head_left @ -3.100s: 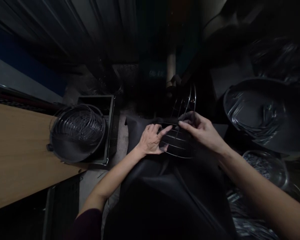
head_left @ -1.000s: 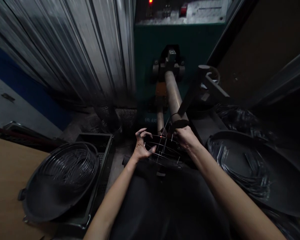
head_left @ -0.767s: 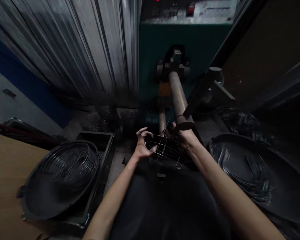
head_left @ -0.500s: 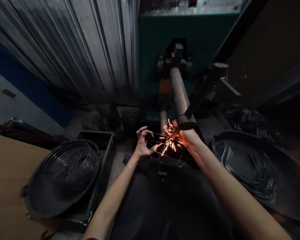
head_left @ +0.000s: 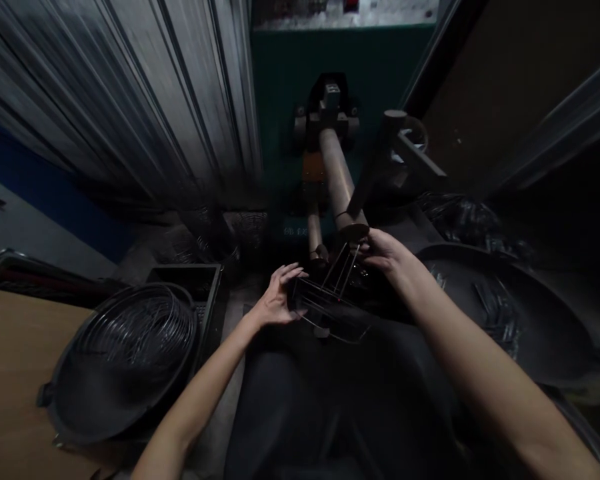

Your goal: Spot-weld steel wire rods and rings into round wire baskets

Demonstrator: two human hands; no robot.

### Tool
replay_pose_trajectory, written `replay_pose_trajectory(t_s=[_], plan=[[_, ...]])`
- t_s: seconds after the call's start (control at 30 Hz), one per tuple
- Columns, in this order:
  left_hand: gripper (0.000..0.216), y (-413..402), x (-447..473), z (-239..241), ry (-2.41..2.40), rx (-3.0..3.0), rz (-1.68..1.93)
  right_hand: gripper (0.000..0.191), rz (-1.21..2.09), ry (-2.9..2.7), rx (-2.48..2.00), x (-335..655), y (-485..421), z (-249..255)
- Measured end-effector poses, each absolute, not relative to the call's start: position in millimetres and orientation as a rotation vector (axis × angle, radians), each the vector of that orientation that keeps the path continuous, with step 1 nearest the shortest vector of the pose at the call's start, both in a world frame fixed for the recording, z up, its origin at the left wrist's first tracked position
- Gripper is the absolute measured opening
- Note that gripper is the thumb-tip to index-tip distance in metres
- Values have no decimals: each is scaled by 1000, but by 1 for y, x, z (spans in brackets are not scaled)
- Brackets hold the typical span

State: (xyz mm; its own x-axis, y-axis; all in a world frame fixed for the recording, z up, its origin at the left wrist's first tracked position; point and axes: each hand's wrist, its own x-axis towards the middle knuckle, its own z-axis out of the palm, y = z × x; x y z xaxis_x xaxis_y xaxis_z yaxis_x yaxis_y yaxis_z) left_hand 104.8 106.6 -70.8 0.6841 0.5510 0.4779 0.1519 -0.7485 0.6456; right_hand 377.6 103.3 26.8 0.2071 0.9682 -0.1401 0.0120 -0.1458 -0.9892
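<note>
My left hand (head_left: pixel 279 299) grips the left end of a thin wire frame (head_left: pixel 325 291) between fingers and thumb. The frame hangs tilted over my dark lap, with a tiny red glowing spot on one wire. My right hand (head_left: pixel 386 252) is closed at the frame's upright wires, just under the tip of the thick upper arm (head_left: pixel 338 173) of a spot welder; its fingertips are partly in shadow. The welder's thinner lower arm (head_left: pixel 315 233) ends just above the frame, between my hands.
At left, a round black pan (head_left: pixel 105 393) holds many wire rings (head_left: pixel 140 327) beside a dark crate (head_left: pixel 213 280). Another black pan (head_left: pixel 545 313) at right holds bent wire pieces (head_left: pixel 495 310). The green machine body (head_left: pixel 290 87) stands ahead, with corrugated metal sheeting (head_left: pixel 190 87) left of it.
The bright sparks between the welder arms are gone. The wire frame has come down and away from the tips, tilting, with both hands still on it. The view has shifted slightly right.
</note>
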Motion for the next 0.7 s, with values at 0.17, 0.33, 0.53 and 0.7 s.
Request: replay_pose_trajectory(t_s=[0.17, 0.33, 0.53, 0.7], plan=[[64, 74, 100, -23, 719, 1978, 631, 33, 970, -1022, -1530, 330, 21, -3], [39, 35, 163, 2, 783, 1728, 651, 24, 699, -1746, -1663, 269, -38, -28], [36, 19, 151, 16, 744, 1848, 655, 34, 52, -1838, -1544, 362, -70, 15], [35, 33, 135, 56, 697, 1860, 658, 33, -5, -2088, -1527, 397, -57, 45]])
